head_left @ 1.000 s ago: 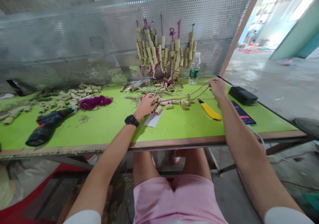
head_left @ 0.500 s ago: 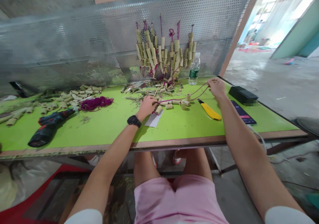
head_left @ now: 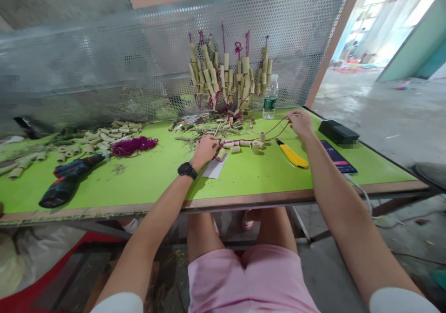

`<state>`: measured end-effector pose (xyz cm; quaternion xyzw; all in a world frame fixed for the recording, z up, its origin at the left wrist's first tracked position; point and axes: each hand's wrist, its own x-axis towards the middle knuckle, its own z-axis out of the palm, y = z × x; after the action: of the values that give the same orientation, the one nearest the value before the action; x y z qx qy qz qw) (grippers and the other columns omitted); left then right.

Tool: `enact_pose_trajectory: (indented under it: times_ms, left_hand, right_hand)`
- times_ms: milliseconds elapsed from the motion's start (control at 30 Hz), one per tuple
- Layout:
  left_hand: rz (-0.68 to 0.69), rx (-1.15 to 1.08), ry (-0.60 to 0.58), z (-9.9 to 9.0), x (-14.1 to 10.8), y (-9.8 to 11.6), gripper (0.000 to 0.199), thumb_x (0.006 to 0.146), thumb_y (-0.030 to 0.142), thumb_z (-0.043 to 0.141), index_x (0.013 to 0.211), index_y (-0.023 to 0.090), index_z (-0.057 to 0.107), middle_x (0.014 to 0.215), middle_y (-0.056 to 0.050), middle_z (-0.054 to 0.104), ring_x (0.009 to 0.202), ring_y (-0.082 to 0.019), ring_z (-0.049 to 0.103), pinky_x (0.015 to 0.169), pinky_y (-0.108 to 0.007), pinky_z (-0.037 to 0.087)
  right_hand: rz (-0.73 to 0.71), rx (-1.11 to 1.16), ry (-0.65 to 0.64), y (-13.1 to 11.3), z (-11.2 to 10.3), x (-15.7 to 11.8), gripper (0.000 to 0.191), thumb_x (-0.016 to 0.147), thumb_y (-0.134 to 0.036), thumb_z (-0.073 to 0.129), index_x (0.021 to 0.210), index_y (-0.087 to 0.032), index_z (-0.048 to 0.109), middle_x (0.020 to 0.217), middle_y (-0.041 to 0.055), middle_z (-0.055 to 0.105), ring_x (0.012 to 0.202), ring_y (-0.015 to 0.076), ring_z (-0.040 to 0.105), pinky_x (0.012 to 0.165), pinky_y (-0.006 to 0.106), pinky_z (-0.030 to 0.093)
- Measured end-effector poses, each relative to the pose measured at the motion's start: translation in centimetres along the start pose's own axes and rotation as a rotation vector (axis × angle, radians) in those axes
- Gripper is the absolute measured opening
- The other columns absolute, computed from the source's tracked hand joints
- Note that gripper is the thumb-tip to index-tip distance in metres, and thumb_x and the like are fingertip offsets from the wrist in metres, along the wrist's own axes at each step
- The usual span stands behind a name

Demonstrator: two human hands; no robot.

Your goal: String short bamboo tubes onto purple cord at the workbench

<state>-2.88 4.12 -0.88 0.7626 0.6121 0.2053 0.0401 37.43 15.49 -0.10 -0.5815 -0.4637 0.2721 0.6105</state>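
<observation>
A thin purple cord [head_left: 275, 126] spanned the green table [head_left: 265, 178] from one hand to the other, its two strands apart near the right end, probably held wide so they would not tangle. The short pale bamboo tubes [head_left: 235, 149] lay or stood just beside and beneath the line, a placement that presumably kept them within easy reach. The yellow-handled cutter [head_left: 293, 155] rested near the right forearm, likely for quick pick-up, while the loose bundle of purple cord [head_left: 134, 146] sat well off to the left, perhaps to be out of the way. As for pose, the right hand [head_left: 300, 123] was raised slightly above the table at the far end of an outstretched arm, its fingers pinched on the cord. The left hand [head_left: 206, 148] was low, palm down, beside a piece of white paper [head_left: 215, 168], fingers bent at the cord's other end; whether they gripped it or merely pressed it, I could not tell.
</observation>
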Motion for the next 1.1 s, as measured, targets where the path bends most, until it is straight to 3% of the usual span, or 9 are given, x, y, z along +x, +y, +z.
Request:
enact_pose_trajectory:
  times_ms: [300,600,867,1000,1100]
  left_hand:
    - [-0.006,-0.032,0.011,0.0,-0.1,-0.1,0.027,0.101,0.033,0.063,0.088,0.022,0.084,0.140,-0.015,0.072,0.131,-0.041,0.060,0.117,-0.070,0.044]
    - [-0.039,-0.068,0.014,0.3,0.1,-0.1,0.023,0.097,0.029,0.068,0.082,0.022,0.084,0.137,-0.012,0.073,0.125,-0.035,0.065,0.113,-0.058,0.050]
    - [-0.016,-0.068,0.059,0.1,-0.2,0.1,0.020,0.103,0.029,0.057,0.093,0.020,0.072,0.126,-0.016,0.073,0.120,-0.035,0.065,0.111,-0.059,0.049]
    - [-0.022,-0.196,0.165,-0.2,-0.3,0.3,0.019,0.109,0.028,0.048,0.102,0.022,0.065,0.107,-0.011,0.074,0.097,-0.028,0.067,0.096,-0.045,0.052]
    - [-0.075,-0.323,0.268,-0.8,-0.3,0.4,0.020,0.112,0.029,0.044,0.102,0.023,0.059,0.095,-0.006,0.073,0.076,-0.021,0.060,0.080,-0.038,0.049]
  right_hand:
    - [0.002,0.009,-0.040,0.1,0.0,-0.1,0.010,0.095,-0.021,0.077,0.091,-0.022,0.068,0.086,0.0023,0.076,0.069,0.0127,0.066,0.056,0.019,0.051]
    - [0.027,-0.026,-0.063,-0.5,0.1,-0.7,0.011,0.096,-0.019,0.076,0.089,-0.022,0.068,0.084,0.0027,0.076,0.068,0.0126,0.065,0.057,0.021,0.053]
    - [0.032,-0.009,-0.074,-0.4,0.1,-0.4,0.014,0.092,-0.019,0.078,0.087,-0.022,0.066,0.078,0.0008,0.071,0.059,0.0108,0.059,0.050,0.019,0.048]
    - [0.037,0.073,-0.056,-1.2,0.4,-0.7,0.016,0.092,-0.021,0.078,0.086,-0.024,0.064,0.073,-0.0013,0.067,0.049,0.0083,0.049,0.042,0.018,0.041]
    - [0.058,0.181,-0.048,-1.9,0.3,-0.9,0.020,0.093,-0.024,0.079,0.087,-0.024,0.060,0.074,-0.0034,0.065,0.046,0.0057,0.040,0.040,0.016,0.037]
